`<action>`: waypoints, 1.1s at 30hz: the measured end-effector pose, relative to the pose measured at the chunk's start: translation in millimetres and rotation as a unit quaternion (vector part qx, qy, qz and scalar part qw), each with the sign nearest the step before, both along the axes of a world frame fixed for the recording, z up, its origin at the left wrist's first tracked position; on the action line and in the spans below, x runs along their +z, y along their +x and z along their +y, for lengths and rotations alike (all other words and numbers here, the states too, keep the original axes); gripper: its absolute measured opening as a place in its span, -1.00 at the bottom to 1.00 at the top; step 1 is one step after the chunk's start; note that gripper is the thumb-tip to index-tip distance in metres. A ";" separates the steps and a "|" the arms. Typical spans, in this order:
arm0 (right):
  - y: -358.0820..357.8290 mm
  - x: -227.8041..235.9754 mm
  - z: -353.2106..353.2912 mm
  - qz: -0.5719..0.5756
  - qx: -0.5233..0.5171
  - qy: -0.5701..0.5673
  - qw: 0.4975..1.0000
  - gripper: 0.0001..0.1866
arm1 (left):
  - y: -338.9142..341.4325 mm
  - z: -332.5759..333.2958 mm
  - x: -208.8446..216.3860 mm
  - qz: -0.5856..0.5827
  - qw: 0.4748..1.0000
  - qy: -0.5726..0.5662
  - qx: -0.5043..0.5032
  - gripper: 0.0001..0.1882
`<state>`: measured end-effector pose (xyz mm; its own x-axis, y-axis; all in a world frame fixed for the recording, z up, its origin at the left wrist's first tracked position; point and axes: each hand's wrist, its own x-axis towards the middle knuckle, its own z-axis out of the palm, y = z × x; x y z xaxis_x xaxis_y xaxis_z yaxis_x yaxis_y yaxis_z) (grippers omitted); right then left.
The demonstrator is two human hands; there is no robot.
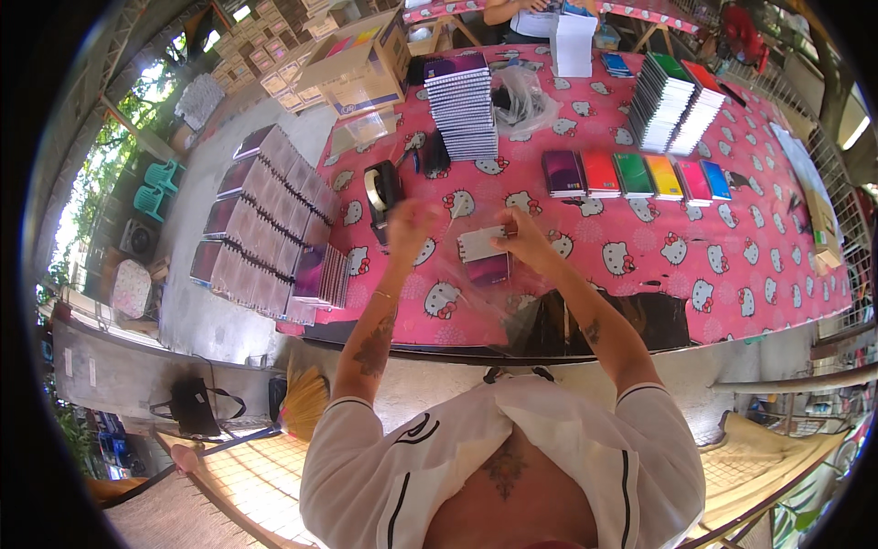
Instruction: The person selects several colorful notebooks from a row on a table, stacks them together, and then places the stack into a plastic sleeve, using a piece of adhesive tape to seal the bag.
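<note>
In front of me, a small spiral notebook (487,268) with a purple lower part and a white upper part lies on the table, with clear plastic film (457,291) around it. My right hand (526,240) grips the notebook's white upper edge at its right corner, fingers closed. My left hand (412,231) is smeared by motion just right of a black tape dispenser (382,197) with a roll of tape; whether it holds anything is hidden by the blur.
Stacked plastic-wrapped notebooks (265,215) stand at the left edge. A tall purple notebook stack (460,110) stands behind the dispenser. Coloured notebooks (631,176) form a row at right, taller stacks (666,101) behind. An open carton (357,73) is far left; a co-worker (530,20) sits opposite.
</note>
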<state>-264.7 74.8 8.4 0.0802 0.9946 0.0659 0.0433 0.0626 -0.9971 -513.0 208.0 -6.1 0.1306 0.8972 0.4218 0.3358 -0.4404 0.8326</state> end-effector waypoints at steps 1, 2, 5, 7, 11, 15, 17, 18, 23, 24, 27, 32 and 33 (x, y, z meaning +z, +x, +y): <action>0.2 -5.2 -7.9 0.007 -0.025 -0.010 1.000 -0.51 | -8.3 13.1 -1.3 0.142 0.978 0.056 0.140 -0.49; 1.0 -7.9 -12.7 0.009 -0.051 -0.013 0.999 -0.54 | -18.1 25.5 -0.8 0.278 0.914 0.113 0.272 -0.50; -21.5 1.3 -6.7 -0.002 -0.066 0.012 0.998 -0.62 | -89.0 66.7 -14.2 0.158 0.964 -0.070 0.204 -0.62; -19.6 -4.8 -6.7 -0.044 -0.080 0.025 0.996 -0.69 | -80.0 62.4 15.6 0.051 0.943 -0.274 0.182 -0.68; -11.7 -5.3 -8.5 -0.049 -0.047 -0.023 0.997 -0.63 | -84.3 63.3 -18.6 -0.208 0.914 -0.343 0.061 -0.79; -15.5 -6.8 -5.2 -0.011 -0.029 -0.007 1.000 -0.47 | -74.1 31.3 -45.8 -0.321 0.932 -0.145 0.087 -0.82; -24.5 -1.7 -4.8 0.002 -0.027 0.000 1.000 -0.41 | -100.8 19.0 -58.9 -0.399 0.873 -0.274 0.054 -0.78; -26.1 1.1 -8.5 -0.003 -0.031 -0.013 0.999 -0.39 | -105.7 14.0 -57.3 -0.196 0.947 -0.221 0.126 -0.76; -11.8 -8.2 -12.3 -0.028 -0.063 0.010 0.998 -0.35 | -76.8 28.9 22.3 0.437 0.862 -0.018 0.257 -0.70; -9.8 -9.1 -10.4 -0.025 -0.067 0.011 0.997 -0.35 | -66.7 27.6 28.4 0.449 0.852 0.014 0.271 -0.71; -1.8 -14.2 -11.9 -0.053 -0.084 0.015 0.995 -0.36 | -59.6 24.0 20.0 0.143 0.977 -0.105 0.121 -0.71; -29.3 -2.4 -9.4 -0.032 -0.060 0.034 0.997 -0.38 | -99.6 17.0 -54.8 -0.265 0.928 -0.218 0.147 -0.69; -26.3 -3.8 -8.5 -0.043 -0.065 0.037 0.996 -0.38 | -97.3 13.6 -58.0 -0.245 0.940 -0.182 0.153 -0.70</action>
